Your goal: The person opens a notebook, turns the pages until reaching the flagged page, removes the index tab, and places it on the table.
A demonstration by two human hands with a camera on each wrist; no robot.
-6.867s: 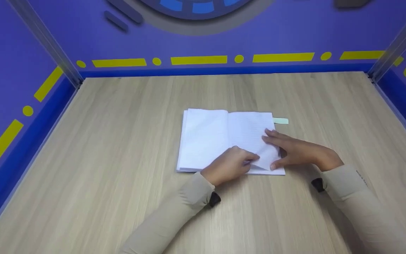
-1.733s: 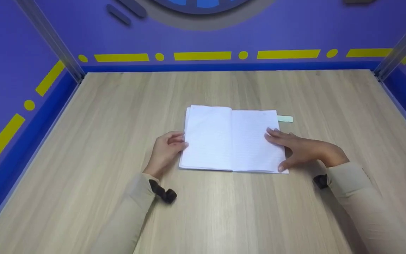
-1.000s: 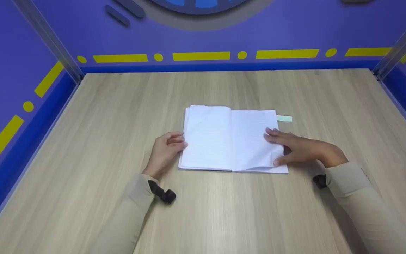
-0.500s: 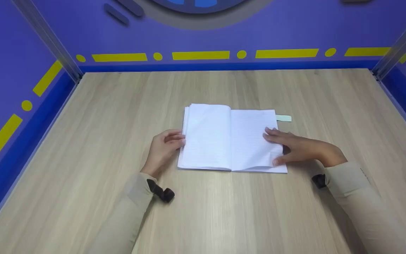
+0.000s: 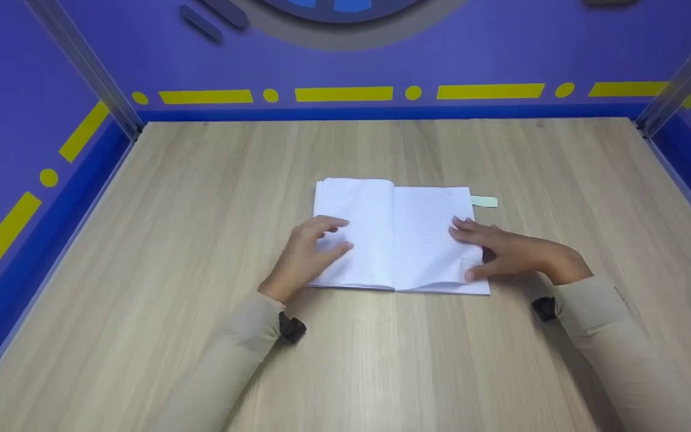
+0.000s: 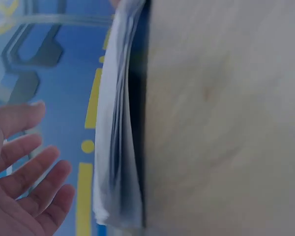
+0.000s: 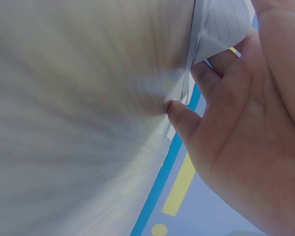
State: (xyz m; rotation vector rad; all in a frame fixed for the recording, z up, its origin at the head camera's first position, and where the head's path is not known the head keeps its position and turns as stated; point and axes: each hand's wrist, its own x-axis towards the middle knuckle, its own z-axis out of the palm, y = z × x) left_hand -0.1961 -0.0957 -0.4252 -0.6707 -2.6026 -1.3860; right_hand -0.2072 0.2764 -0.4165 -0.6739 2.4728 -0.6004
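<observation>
An open notebook with white lined pages lies in the middle of the table. Over its left page hovers my left hand, fingers bent loosely and thumb apart from them. In the left wrist view that hand holds nothing, spread beside the fanned page edges. My right hand rests at the outer edge of the right page, fingers on top. Its thumb pinches up the lower corner, which creases and lifts. The right wrist view shows the curled lined sheet between thumb and fingers.
A pale green tab sticks out of the notebook's right side near the top. The wood-grain table is bordered by blue panels with yellow marks at the back and both sides.
My left hand has left the notebook's left edge and moved right, over the left page. Since 1.7 seconds ago my right thumb has shifted inward and raised the right page's lower corner.
</observation>
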